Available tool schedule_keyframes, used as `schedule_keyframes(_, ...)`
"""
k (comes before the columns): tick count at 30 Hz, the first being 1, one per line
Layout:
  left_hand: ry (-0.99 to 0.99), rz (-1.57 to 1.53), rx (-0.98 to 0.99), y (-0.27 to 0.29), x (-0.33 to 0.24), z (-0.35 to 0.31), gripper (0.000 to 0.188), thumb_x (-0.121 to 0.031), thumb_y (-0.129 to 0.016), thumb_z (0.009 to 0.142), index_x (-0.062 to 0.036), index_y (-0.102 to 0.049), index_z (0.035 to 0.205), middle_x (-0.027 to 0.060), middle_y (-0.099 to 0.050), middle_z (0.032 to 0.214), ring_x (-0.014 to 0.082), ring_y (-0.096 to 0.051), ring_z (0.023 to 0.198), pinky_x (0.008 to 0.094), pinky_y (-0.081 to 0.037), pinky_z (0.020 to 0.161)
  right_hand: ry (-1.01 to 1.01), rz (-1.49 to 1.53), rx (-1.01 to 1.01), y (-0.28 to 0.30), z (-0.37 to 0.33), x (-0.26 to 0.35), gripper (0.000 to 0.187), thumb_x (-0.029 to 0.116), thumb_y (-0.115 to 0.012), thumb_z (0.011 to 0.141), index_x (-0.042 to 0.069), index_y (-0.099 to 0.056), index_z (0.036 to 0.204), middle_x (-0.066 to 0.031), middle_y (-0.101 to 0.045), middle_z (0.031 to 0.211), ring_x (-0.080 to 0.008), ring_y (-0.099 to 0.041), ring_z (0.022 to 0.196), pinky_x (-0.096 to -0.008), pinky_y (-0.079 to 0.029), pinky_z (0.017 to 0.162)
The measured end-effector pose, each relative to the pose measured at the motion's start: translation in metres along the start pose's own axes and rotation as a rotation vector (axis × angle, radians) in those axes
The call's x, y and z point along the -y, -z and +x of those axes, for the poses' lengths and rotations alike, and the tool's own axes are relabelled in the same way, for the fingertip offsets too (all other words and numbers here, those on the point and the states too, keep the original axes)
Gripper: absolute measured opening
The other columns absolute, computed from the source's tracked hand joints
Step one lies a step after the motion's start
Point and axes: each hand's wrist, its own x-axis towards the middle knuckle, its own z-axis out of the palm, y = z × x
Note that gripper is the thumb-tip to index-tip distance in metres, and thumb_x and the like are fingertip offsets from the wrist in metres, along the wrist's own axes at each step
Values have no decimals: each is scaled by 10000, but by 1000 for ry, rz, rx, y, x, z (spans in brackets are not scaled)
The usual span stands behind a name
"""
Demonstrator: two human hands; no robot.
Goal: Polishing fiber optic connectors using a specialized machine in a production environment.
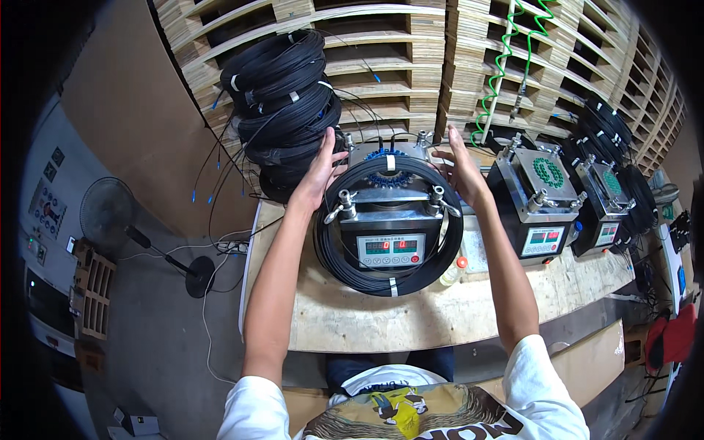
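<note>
Left hand (317,176) and right hand (465,174) are raised, palms inward, fingers parted; neither visibly grips anything, contact unclear. Black cable coil (367,284) lies between and nearer the body than the hands, about equally near each; a ring, no long axis, around the front of a machine (392,227). Wooden table (345,330) beneath. Left hand's far side: stacked coils (282,81). Right of right hand: second machine (532,220). Beyond both: pallets (381,59).

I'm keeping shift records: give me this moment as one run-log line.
black cable coil: ringing lit display in view | left hand: open, at coil's left | right hand: open, at its right | contact: unclear
</note>
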Motion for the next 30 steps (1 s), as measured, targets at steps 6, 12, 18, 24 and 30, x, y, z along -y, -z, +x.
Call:
schedule_keyframes(6,19,154,-65,-6,3,-9,1120,-966,-339,802,-319,-22,1660,286,-354,1576,413,-473,1362,541,-274,1175,218,-188,-64,-14,-28,-9,921,723,-467,974,186,-155,1654,-207,-328,1613,-329,-488,1363,-425,-400,1113)
schedule_keyframes(12,21,40,-143,-6,6,-11,1102,-953,-229,839,-244,-41,1662,316,-421,1527,359,-488,1386,465,-280,1194,208,-222,-1,-17,-23,-8,910,742,-437,971,181,-197,1647,-188,-305,1639,-323,-487,1373,-444,-362,1136)
schedule_keyframes(18,27,-2,-118,-6,7,-9,1157,-959,-216,831,-186,26,1656,350,-465,1474,381,-452,1422,473,-215,1226,203,-193,1,-11,-8,-17,902,748,-389,983,151,-225,1639,-172,-288,1655,-313,-438,1421,-423,-354,1142)
schedule_keyframes(24,133,-15,-50,-8,3,-12,1188,-973,-245,813,-177,10,1658,347,-494,1434,356,-460,1412,456,-201,1228,175,-159,-92,-23,-22,-11,973,790,-380,962,96,-248,1631,-80,-358,1603,-168,-509,935,-281,-457,848)
schedule_keyframes(30,55,62,-247,-7,14,-3,1239,-982,-328,788,-27,-318,1577,139,-666,935,170,-608,727,319,-492,665,160,-191,-37,-17,-18,-14,921,761,-346,987,108,-265,1631,-86,-317,1657,-216,-563,1001,-336,-455,963)
